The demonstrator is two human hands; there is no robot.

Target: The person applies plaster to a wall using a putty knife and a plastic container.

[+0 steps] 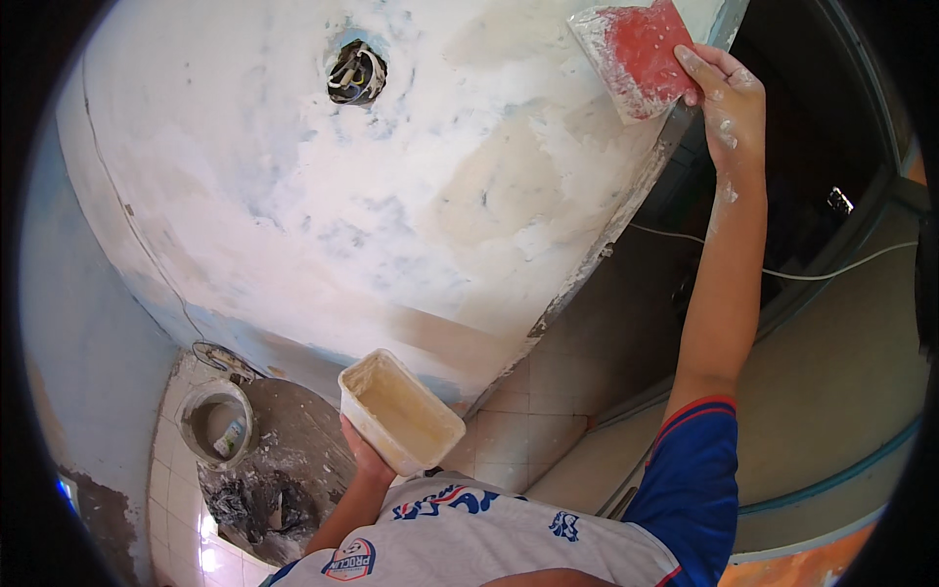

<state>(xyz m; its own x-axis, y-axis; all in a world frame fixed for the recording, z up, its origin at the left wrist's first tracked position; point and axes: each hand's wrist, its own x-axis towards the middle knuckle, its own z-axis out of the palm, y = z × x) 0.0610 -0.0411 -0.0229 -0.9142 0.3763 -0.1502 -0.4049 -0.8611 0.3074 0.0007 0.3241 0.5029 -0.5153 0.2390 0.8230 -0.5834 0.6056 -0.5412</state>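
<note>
My right hand (719,93), flecked with white, grips a flat red spreader (641,49) smeared with white compound, held against the patchy white wall (489,166) near its top right edge. Low in the middle, my left hand (362,445) holds a rectangular off-white plastic tub (401,411) by its side, with pale compound coating the inside. A rough hole (357,73) with wires in it sits in the upper middle of the wall.
A bucket (193,421) stands at lower left on tiles (176,479), beside a stained sheet (313,430) with crumpled black plastic (269,509). A dark doorway (812,117) crossed by a white cable (831,272) lies right of the wall. A bluish wall (93,323) bounds the left.
</note>
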